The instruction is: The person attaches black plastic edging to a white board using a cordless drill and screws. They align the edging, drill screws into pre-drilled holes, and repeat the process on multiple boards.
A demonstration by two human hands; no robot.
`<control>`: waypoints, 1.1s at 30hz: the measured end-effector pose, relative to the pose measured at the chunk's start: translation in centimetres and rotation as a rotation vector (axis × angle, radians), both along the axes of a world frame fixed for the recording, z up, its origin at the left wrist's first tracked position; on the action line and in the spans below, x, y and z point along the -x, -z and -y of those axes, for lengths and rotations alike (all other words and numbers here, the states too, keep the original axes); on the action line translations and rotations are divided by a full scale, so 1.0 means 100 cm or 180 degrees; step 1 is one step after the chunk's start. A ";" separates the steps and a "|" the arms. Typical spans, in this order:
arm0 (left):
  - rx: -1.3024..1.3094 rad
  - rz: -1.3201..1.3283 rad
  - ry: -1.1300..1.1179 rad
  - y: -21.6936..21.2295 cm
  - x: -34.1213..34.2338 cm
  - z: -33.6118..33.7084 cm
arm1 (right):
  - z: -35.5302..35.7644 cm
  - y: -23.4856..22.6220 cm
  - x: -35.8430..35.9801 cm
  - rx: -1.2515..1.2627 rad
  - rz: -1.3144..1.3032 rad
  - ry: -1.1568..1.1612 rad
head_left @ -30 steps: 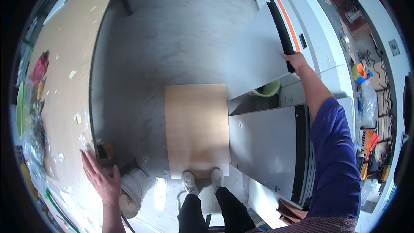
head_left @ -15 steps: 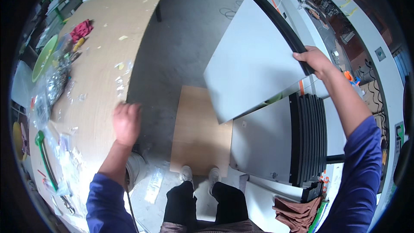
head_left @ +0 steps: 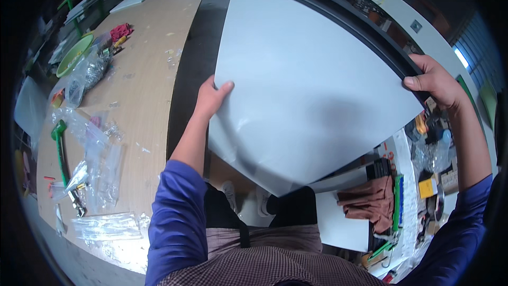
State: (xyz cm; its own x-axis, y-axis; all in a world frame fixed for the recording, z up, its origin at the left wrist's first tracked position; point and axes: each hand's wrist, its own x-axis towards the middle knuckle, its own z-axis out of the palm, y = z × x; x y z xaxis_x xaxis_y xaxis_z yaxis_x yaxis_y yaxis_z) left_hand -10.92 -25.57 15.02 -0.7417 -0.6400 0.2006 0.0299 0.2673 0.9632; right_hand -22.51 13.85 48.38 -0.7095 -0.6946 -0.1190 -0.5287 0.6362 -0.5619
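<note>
A large white panel (head_left: 301,85) with a thick black edge strip (head_left: 338,16) is held up in front of me, tilted. On its right, my right hand (head_left: 436,82) grips the black strip near the lower corner, thumb on the near face and fingers behind. My left hand (head_left: 211,95) clasps the opposite plain edge, its thumb lying on the white face and its other fingers hidden behind. Beneath the panel, most of a stack of similar white panels (head_left: 344,177) is covered; only a part shows.
At left a wooden table (head_left: 153,95) carries clear plastic bags (head_left: 103,159), a green-handled hammer (head_left: 61,148), a green basin (head_left: 74,55) and a red cloth (head_left: 120,32). A brown cloth (head_left: 368,204) lies at lower right by white boards (head_left: 338,225). Tools and small parts crowd the right side.
The panel has come up off the stack and nearer to me. My left hand, empty before beside the table, now holds its left edge. My right hand keeps its hold on the black strip.
</note>
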 end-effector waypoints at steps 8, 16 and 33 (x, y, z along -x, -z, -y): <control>-0.0300 -0.0740 -0.0087 -0.042 -0.070 -0.072 | -0.090 -0.006 -0.009 0.0090 -0.0812 -0.0355; -0.0193 -0.0666 -0.0093 -0.140 -0.099 -0.111 | -0.096 -0.037 0.032 0.0324 -0.3040 0.0378; -0.0496 -0.0582 -0.0289 -0.120 -0.171 -0.111 | -0.036 -0.008 -0.067 0.1501 -0.5622 0.0444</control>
State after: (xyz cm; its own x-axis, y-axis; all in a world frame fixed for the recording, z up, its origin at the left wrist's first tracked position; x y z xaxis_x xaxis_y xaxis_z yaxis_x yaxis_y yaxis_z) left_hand 6.14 -14.45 27.05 -0.6402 -0.7361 0.2199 0.1901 0.1255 0.9737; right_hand -15.77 17.44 49.19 0.1771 -0.3768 0.9092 -0.5954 0.6946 0.4038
